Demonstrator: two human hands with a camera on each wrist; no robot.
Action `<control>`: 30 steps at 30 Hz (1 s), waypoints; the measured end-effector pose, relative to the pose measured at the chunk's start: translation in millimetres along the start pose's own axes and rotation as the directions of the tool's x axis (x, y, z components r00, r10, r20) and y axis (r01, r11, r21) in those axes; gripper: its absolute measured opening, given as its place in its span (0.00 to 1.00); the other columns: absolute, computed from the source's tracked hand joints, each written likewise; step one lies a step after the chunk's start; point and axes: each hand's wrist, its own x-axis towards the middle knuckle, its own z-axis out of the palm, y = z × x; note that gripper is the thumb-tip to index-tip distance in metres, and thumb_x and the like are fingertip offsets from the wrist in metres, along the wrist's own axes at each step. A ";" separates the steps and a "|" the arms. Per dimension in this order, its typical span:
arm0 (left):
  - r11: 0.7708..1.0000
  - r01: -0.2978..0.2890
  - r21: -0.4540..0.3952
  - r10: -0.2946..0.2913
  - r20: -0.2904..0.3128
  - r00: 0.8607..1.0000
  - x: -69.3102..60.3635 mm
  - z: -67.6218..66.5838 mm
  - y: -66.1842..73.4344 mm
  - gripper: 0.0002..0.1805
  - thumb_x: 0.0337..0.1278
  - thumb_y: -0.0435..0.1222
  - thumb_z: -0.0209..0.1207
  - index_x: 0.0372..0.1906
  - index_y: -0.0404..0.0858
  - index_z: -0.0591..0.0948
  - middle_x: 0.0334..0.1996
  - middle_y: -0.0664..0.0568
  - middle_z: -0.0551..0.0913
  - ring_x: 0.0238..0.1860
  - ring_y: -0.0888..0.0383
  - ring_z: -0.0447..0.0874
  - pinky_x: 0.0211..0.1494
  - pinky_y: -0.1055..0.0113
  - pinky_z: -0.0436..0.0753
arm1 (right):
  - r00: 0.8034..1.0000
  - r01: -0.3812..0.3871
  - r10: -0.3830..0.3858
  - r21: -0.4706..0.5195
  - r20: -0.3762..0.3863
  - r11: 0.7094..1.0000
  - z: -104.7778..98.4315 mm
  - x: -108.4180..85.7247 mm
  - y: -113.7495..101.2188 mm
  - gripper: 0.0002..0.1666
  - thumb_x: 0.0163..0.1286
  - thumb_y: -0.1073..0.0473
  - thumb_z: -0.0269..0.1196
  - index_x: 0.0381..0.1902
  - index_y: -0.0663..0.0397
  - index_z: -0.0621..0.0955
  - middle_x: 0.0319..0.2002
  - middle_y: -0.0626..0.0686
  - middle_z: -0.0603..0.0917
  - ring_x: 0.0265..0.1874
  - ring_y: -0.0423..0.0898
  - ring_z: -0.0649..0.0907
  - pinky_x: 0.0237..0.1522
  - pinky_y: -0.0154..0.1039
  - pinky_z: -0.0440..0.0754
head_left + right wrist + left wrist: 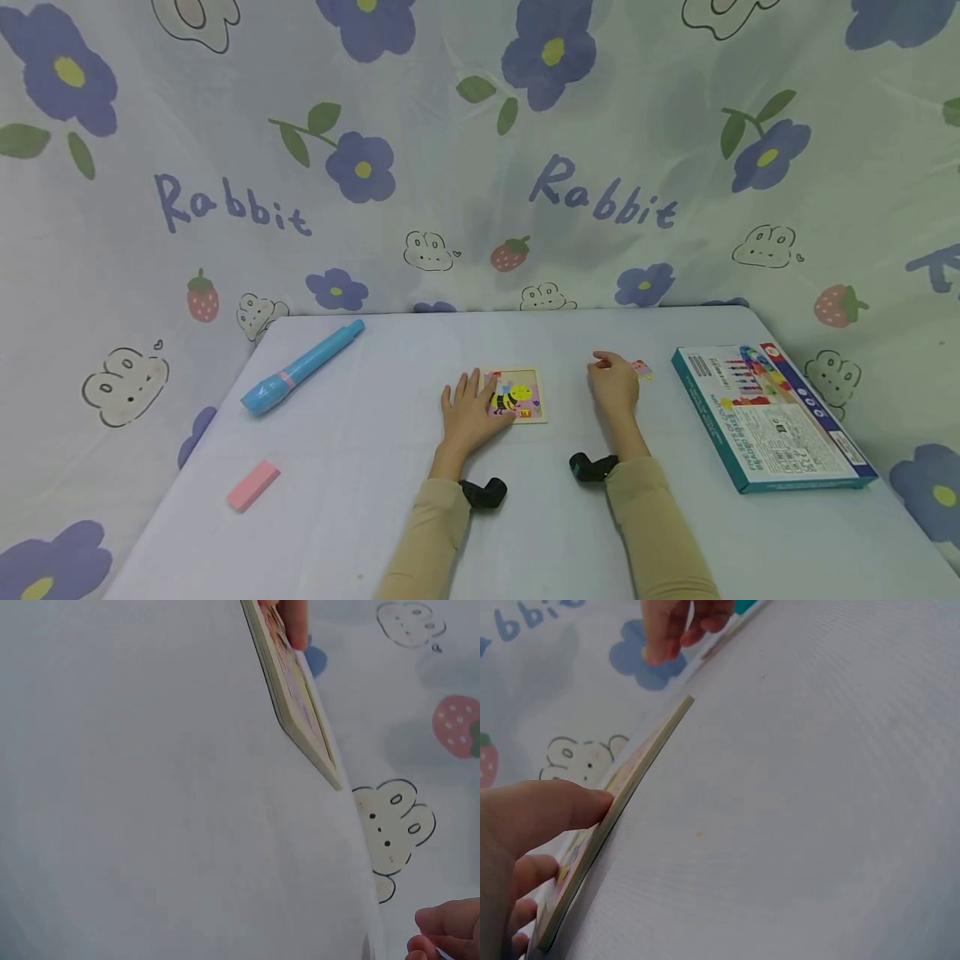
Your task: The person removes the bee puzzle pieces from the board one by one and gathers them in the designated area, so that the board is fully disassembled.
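My left hand (469, 413) lies with spread fingers on a small square wooden picture puzzle (530, 408) showing a yellow-and-black bee. In the left wrist view, the thumb (574, 806) touches the near edge of the puzzle's pale frame (622, 806). To the right, my right hand (615, 387) is held with bent fingers beside small pink puzzle pieces (642, 369), which it partly covers. Only its fingertips (450, 921) appear at the corner of the right wrist view; whether they pinch a piece cannot be made out.
A flat teal-edged box (776, 417) lies at the right of the white table (360, 517). A blue capped tube (307, 365) lies at the back left, and a pink block (253, 486) nearer the front. Behind hangs a flowered rabbit-print cloth (450, 183).
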 end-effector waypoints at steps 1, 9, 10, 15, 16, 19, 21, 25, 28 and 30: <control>1.000 -0.001 -0.002 0.001 -0.002 1.000 -0.1 0.1 0.0 0.41 0.46 0.61 0.55 0.66 0.45 0.67 0.69 0.43 0.57 0.70 0.43 0.49 0.67 0.41 0.43 | 1.000 0.005 -0.005 0.001 0.006 1.000 2.7 -1.0 -2.4 0.18 0.62 0.58 0.60 0.49 0.55 0.81 0.39 0.55 0.82 0.36 0.52 0.79 0.32 0.42 0.70; 1.000 -0.001 0.002 0.001 -0.010 1.000 0.2 1.1 -0.8 0.43 0.45 0.61 0.55 0.67 0.46 0.66 0.69 0.43 0.57 0.70 0.43 0.49 0.67 0.41 0.43 | 0.998 0.045 -0.046 0.031 0.032 0.999 19.6 -9.9 -18.3 0.17 0.60 0.58 0.61 0.47 0.54 0.82 0.36 0.54 0.83 0.33 0.50 0.80 0.30 0.40 0.70; 1.000 0.001 0.002 -0.001 -0.009 1.000 0.3 1.3 -0.8 0.43 0.46 0.61 0.55 0.67 0.46 0.66 0.70 0.44 0.57 0.70 0.44 0.49 0.67 0.41 0.43 | 0.998 0.048 -0.049 0.032 0.035 0.998 21.5 -11.0 -19.9 0.16 0.59 0.58 0.61 0.47 0.54 0.83 0.36 0.53 0.83 0.33 0.50 0.80 0.30 0.40 0.70; 1.000 -0.001 -0.004 0.001 -0.016 1.000 0.4 1.1 -0.6 0.42 0.47 0.61 0.55 0.67 0.45 0.65 0.69 0.43 0.58 0.70 0.44 0.50 0.67 0.41 0.44 | 0.996 0.050 -0.052 0.042 0.068 0.998 30.1 -17.3 -28.9 0.16 0.60 0.58 0.61 0.46 0.53 0.83 0.36 0.53 0.83 0.34 0.50 0.79 0.32 0.40 0.70; 1.000 0.000 -0.003 0.000 -0.015 1.000 0.3 0.8 -0.3 0.43 0.47 0.61 0.55 0.67 0.45 0.65 0.69 0.43 0.58 0.70 0.44 0.50 0.67 0.41 0.44 | 0.996 0.050 -0.053 0.046 0.075 0.998 31.7 -18.8 -30.9 0.16 0.60 0.58 0.62 0.46 0.53 0.83 0.36 0.53 0.83 0.34 0.50 0.79 0.32 0.40 0.70; 1.000 0.003 0.000 -0.003 -0.015 1.000 0.7 0.0 0.2 0.43 0.47 0.61 0.54 0.68 0.44 0.65 0.69 0.43 0.58 0.70 0.44 0.50 0.66 0.41 0.45 | 0.993 0.064 -0.069 0.051 0.100 0.997 36.5 -23.6 -36.7 0.15 0.60 0.58 0.62 0.46 0.53 0.83 0.36 0.53 0.83 0.32 0.49 0.78 0.31 0.38 0.69; 1.000 0.006 -0.005 -0.006 -0.019 1.000 1.4 -0.4 0.3 0.42 0.48 0.60 0.54 0.68 0.43 0.65 0.69 0.43 0.58 0.70 0.43 0.51 0.66 0.41 0.45 | 0.990 0.080 -0.085 0.052 0.110 0.995 39.9 -26.5 -40.7 0.15 0.60 0.58 0.62 0.46 0.53 0.83 0.36 0.53 0.83 0.30 0.48 0.77 0.28 0.37 0.68; 1.000 0.015 -0.021 -0.016 -0.030 0.999 2.8 -1.1 0.2 0.42 0.49 0.58 0.54 0.67 0.40 0.65 0.68 0.41 0.59 0.70 0.43 0.52 0.67 0.42 0.46 | 0.979 0.128 -0.137 0.070 0.148 0.989 46.9 -33.4 -47.8 0.14 0.60 0.59 0.62 0.45 0.54 0.83 0.35 0.52 0.83 0.27 0.45 0.76 0.25 0.34 0.68; 0.999 0.024 -0.028 -0.025 -0.038 0.999 3.1 -0.9 -0.3 0.41 0.50 0.56 0.54 0.67 0.38 0.65 0.68 0.41 0.60 0.69 0.44 0.52 0.67 0.42 0.46 | 0.961 0.178 -0.193 0.090 0.198 0.980 52.8 -38.8 -51.9 0.14 0.60 0.61 0.62 0.45 0.54 0.83 0.34 0.52 0.82 0.28 0.44 0.78 0.26 0.33 0.69; 0.999 0.027 -0.028 -0.028 -0.044 0.999 3.2 -0.9 -0.7 0.40 0.50 0.55 0.54 0.66 0.37 0.66 0.67 0.41 0.61 0.69 0.44 0.53 0.66 0.42 0.47 | 0.947 0.215 -0.230 0.089 0.226 0.973 57.4 -41.4 -53.7 0.13 0.60 0.61 0.63 0.44 0.54 0.83 0.33 0.51 0.82 0.29 0.44 0.79 0.28 0.34 0.71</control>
